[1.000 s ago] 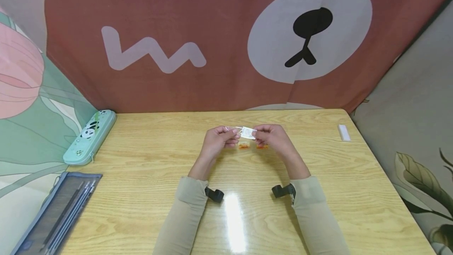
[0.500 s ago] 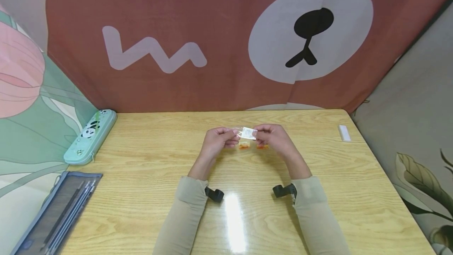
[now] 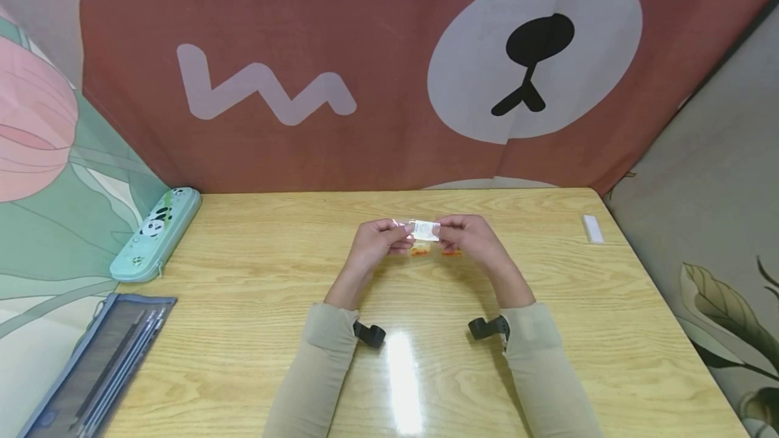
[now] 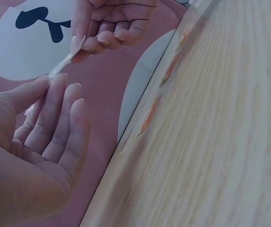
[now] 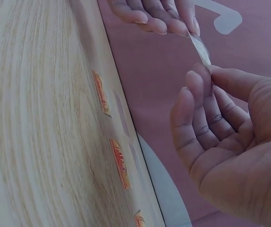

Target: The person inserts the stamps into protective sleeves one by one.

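Between the two hands, above the table, is a small white slip [image 3: 427,230] with clear film at its left end. My left hand [image 3: 379,240] pinches the clear end between thumb and index finger. At the other end, my right hand [image 3: 473,238] pinches the white part in the same way. The wrist views show the thin slip [image 4: 68,59] nearly edge-on; both hands' other fingers are loosely curled beneath it. Flat orange-and-red printed pieces lie below on the table: one orange piece [image 3: 420,249] near the left fingers, another orange piece [image 3: 452,253] partly hidden under the right hand.
A third orange piece [image 4: 184,37] shows in the left wrist view. On the wooden table [image 3: 243,343], a mint panda pencil case [image 3: 155,235] and a mesh pouch [image 3: 106,363] with pens lie left. A white block [image 3: 592,228] sits at far right. A printed cloth [image 3: 304,154] hangs behind.
The white slip has levelled out between the hands, and its white part now sits closer to my left fingertips. Both hands have stayed nearly in place.
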Demonstrator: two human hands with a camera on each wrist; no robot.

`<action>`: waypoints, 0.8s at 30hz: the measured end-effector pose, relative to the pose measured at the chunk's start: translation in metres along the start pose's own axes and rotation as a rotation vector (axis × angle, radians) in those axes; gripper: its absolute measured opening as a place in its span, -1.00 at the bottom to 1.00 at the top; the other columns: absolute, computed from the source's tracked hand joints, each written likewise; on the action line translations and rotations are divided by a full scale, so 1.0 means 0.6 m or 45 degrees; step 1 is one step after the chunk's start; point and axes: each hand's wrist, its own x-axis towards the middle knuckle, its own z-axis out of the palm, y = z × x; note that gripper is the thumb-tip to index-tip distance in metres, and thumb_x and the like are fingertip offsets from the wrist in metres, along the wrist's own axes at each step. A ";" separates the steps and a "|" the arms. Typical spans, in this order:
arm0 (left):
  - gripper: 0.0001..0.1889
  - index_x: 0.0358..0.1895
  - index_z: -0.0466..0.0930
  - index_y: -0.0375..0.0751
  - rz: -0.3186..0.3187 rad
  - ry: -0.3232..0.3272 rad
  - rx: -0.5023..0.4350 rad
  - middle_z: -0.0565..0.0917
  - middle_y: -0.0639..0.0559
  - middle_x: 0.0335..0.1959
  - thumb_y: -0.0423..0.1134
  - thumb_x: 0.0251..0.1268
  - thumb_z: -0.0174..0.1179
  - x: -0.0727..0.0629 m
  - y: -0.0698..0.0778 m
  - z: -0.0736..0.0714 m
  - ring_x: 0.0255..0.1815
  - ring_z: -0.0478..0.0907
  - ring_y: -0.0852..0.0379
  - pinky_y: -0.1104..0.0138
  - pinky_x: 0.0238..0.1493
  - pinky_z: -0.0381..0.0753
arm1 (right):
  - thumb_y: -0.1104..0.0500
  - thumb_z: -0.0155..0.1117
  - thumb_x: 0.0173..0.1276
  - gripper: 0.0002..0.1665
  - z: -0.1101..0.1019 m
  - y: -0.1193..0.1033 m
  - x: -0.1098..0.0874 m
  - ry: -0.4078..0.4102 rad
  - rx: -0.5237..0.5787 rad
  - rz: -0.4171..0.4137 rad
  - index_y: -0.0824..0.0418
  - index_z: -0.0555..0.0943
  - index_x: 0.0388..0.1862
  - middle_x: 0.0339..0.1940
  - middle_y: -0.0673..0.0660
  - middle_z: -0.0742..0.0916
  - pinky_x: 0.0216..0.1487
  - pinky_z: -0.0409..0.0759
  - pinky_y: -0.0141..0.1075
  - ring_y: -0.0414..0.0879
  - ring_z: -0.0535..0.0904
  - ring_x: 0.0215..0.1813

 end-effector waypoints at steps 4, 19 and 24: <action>-0.82 -0.36 0.69 -0.33 0.001 -0.009 0.005 0.79 -0.05 -0.46 -0.26 0.33 0.36 0.001 -0.002 0.001 -0.46 0.76 0.19 0.10 -0.15 0.80 | 0.17 0.26 0.47 -0.61 0.002 -0.001 -0.001 0.018 0.019 -0.023 0.41 0.61 0.13 -0.31 0.07 0.74 -0.16 0.76 -0.22 0.04 0.72 -0.22; -0.79 -0.12 0.72 -0.36 -0.019 -0.024 -0.013 0.77 0.04 -0.49 -0.26 0.33 0.36 0.001 -0.006 0.005 -0.47 0.75 0.20 -0.02 -0.05 0.77 | 0.16 0.30 0.46 -0.69 0.008 0.002 0.002 0.075 0.069 -0.025 0.39 0.63 0.00 -0.38 0.00 0.72 -0.19 0.74 -0.23 0.03 0.72 -0.25; -0.80 -0.15 0.72 -0.35 -0.018 -0.017 -0.019 0.77 0.03 -0.49 -0.26 0.32 0.36 0.001 -0.006 0.006 -0.48 0.75 0.19 0.04 -0.10 0.79 | 0.13 0.30 0.46 -0.65 0.008 0.000 0.002 0.067 0.043 -0.017 0.39 0.63 0.02 -0.31 0.13 0.74 -0.12 0.75 -0.15 0.04 0.72 -0.24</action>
